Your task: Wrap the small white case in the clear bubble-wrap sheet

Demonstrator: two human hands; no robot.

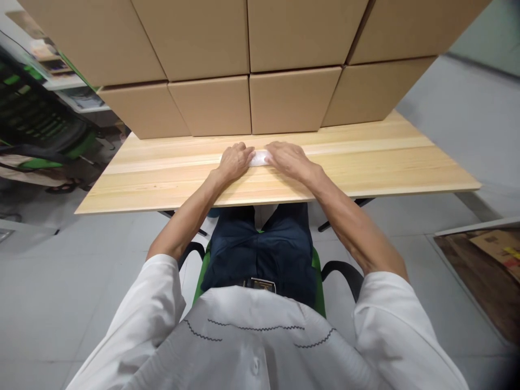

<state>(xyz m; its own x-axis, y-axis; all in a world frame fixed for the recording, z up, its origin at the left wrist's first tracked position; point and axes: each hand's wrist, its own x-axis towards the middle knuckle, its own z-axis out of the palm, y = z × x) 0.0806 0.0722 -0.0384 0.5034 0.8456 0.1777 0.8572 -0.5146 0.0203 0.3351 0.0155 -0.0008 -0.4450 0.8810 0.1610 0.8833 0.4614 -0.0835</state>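
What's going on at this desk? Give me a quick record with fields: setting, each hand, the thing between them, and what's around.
setting: a seated person at a light wooden table, seen from above
left hand: left hand palm down on the table, fingertips touching a small white object
right hand: right hand palm down, fingers over the same object's other end
object: mostly covered; what it is cannot be told
behind: stacked cardboard boxes on the table's far edge
around: green chair at left; grey floor
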